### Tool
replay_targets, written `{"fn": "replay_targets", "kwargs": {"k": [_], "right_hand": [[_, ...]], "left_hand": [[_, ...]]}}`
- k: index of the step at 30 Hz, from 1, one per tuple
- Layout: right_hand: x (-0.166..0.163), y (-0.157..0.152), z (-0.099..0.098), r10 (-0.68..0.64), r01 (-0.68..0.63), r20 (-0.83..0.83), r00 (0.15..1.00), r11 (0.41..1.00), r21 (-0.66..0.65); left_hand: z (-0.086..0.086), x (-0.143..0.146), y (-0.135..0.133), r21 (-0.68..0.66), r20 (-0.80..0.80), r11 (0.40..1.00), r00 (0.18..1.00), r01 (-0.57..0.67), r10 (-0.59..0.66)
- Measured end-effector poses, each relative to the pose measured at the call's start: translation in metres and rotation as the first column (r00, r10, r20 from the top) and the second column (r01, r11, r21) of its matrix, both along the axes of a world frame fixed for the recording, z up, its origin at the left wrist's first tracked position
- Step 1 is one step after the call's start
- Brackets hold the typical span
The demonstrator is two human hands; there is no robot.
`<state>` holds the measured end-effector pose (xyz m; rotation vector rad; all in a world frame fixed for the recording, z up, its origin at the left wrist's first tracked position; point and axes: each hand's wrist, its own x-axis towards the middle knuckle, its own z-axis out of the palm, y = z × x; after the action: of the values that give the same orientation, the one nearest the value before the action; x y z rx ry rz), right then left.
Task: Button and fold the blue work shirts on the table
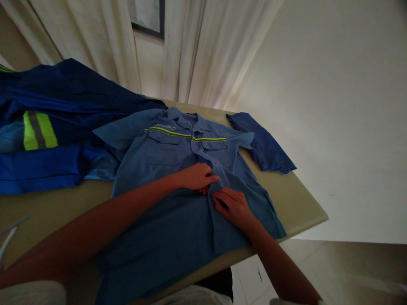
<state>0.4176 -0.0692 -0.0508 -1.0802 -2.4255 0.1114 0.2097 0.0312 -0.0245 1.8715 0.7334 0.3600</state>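
A blue short-sleeved work shirt (165,156) lies face up on the table, collar pointing away from me. A yellow-edged stripe and pale letters cross its chest above two flap pockets. At the middle of its front, my left hand (199,176) is closed on the edge of the button placket. Just to the right and nearer to me, my right hand (233,205) pinches the same placket, fingers curled. The buttons between the fingers are too small and hidden to make out. Above my hands the front edges part slightly near the collar.
Dark blue garments with a lime reflective band (40,130) are piled at the left. A folded navy garment (263,144) lies at the right of the table (295,207), beside a white wall. Curtains (104,42) hang behind. A thin white strip (8,243) shows at lower left.
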Motion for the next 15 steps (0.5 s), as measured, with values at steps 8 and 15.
{"fn": "replay_targets", "kwargs": {"k": [8,15], "right_hand": [[0.002,0.004,0.0,-0.102,0.071,-0.26,0.96,0.989,-0.127],[0.004,0.005,-0.001,-0.043,0.049,-0.066,0.997,0.995,0.083]], "left_hand": [[0.014,0.009,-0.018,0.165,0.013,0.966,0.98,-0.199,0.199],[0.004,0.016,-0.021,0.098,0.002,0.957,0.961,-0.274,0.275]]}}
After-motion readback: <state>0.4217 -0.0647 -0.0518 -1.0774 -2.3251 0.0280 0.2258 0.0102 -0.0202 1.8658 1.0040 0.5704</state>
